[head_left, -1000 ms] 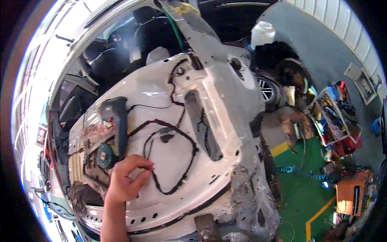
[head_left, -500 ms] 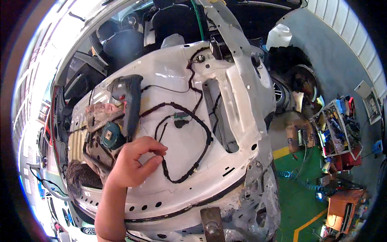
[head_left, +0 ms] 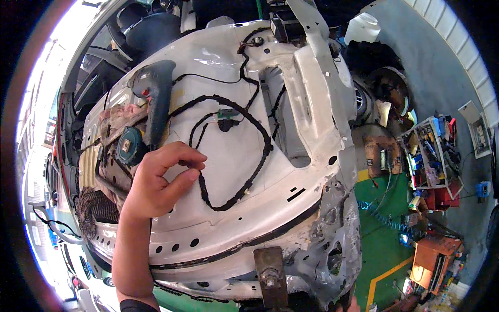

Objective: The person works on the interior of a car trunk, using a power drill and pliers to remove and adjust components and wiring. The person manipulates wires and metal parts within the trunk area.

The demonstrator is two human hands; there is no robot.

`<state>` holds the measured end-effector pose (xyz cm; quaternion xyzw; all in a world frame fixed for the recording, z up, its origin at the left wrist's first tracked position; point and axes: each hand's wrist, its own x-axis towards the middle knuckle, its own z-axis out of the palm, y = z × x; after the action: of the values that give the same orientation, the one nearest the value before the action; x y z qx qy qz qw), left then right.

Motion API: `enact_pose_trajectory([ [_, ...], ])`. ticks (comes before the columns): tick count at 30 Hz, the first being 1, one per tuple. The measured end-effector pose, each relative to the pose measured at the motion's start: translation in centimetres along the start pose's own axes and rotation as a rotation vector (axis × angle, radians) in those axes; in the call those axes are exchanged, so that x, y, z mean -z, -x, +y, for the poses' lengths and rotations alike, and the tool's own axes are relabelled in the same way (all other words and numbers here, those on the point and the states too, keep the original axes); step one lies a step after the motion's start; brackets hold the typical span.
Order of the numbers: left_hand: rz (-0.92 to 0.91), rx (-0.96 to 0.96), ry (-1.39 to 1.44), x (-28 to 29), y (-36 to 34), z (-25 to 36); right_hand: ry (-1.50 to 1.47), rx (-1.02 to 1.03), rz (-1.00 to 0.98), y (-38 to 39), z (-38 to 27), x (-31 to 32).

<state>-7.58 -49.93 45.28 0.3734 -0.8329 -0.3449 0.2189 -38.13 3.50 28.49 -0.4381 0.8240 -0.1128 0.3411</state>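
Observation:
My left hand [head_left: 161,179] reaches over the white car body panel [head_left: 228,171], fingers bent. The thumb and index fingertips are slightly apart, with nothing visible between them. They overlap the left side of a looped black wiring harness [head_left: 270,140]; whether they touch it I cannot tell. A green and black connector [head_left: 226,120] lies inside the loop. Beyond the hand rests a dark grey tool [head_left: 158,99] with a red button, beside a teal round part [head_left: 130,145]. At the lower edge a sliver of skin [head_left: 354,306], probably my right hand, shows; its fingers are hidden.
A bolted metal bracket [head_left: 270,278] stands at the near edge, beside crumpled bare metal [head_left: 332,229]. A patterned cloth [head_left: 96,205] lies at left. On the right are a tool cart [head_left: 429,156], a blue coiled hose [head_left: 387,221] and an orange cabinet [head_left: 434,262].
The view has tilted, so the panel and harness sit higher in the picture. My left hand keeps nearly the same place over the harness. A sliver of skin now shows at the lower edge.

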Motion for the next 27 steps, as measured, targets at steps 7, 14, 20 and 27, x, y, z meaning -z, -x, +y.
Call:
enact_pose_trajectory([
  [7, -0.003, 0.011, -0.017, 0.1, 0.0, 0.1, -0.056, 0.059, 0.061, -0.2, 0.0, -0.1],
  [14, -0.018, -0.017, -0.017, 0.1, -0.1, 0.0, -0.038, 0.123, 0.097, -0.3, -0.3, 0.0],
  [20, -0.015, 0.015, 0.01, 0.1, 0.1, 0.6, -0.041, 0.044, 0.055, -0.2, -1.3, 0.4],
  [27, -0.022, 0.056, 0.008, 0.5, 0.9, 0.3, -0.232, 0.168, 0.42, -0.9, -5.1, 3.8],
])
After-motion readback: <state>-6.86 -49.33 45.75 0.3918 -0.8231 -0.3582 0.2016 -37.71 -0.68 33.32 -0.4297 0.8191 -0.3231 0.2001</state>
